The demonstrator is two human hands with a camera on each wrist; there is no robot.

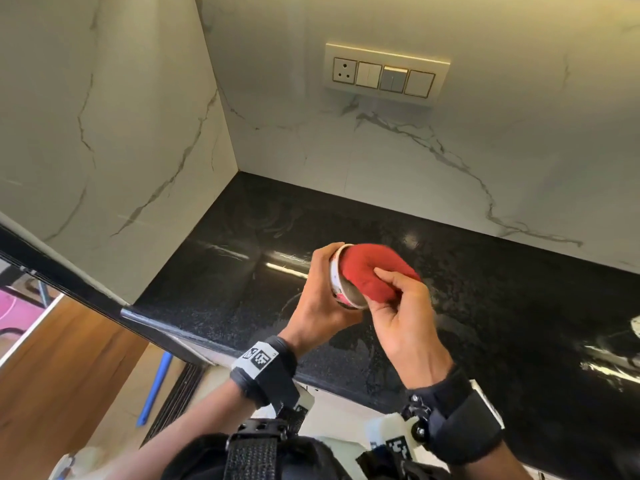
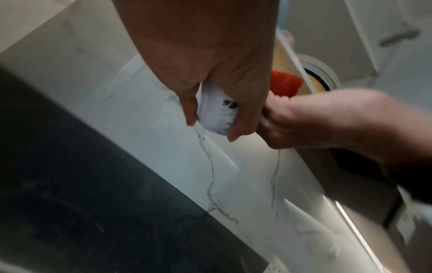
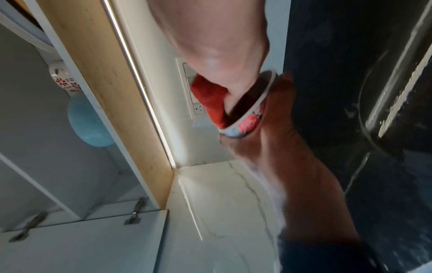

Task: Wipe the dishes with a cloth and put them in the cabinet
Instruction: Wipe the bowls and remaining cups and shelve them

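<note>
A small white bowl (image 1: 336,276) with a red flower pattern is held on its side above the black counter (image 1: 519,306). My left hand (image 1: 320,299) grips it from behind, fingers round its base; the bowl (image 2: 216,110) shows between those fingers in the left wrist view. My right hand (image 1: 398,306) holds a bunched red cloth (image 1: 370,275) and presses it into the bowl's mouth. In the right wrist view the red cloth (image 3: 210,97) fills the bowl (image 3: 250,122). The bowl's inside is mostly hidden by the cloth.
Marble walls meet in a corner behind the counter. A switch panel (image 1: 384,76) sits on the back wall. Above, an open white cabinet (image 3: 46,147) holds a blue dish (image 3: 88,125) and a patterned white dish (image 3: 65,81). Wet streaks mark the counter at right.
</note>
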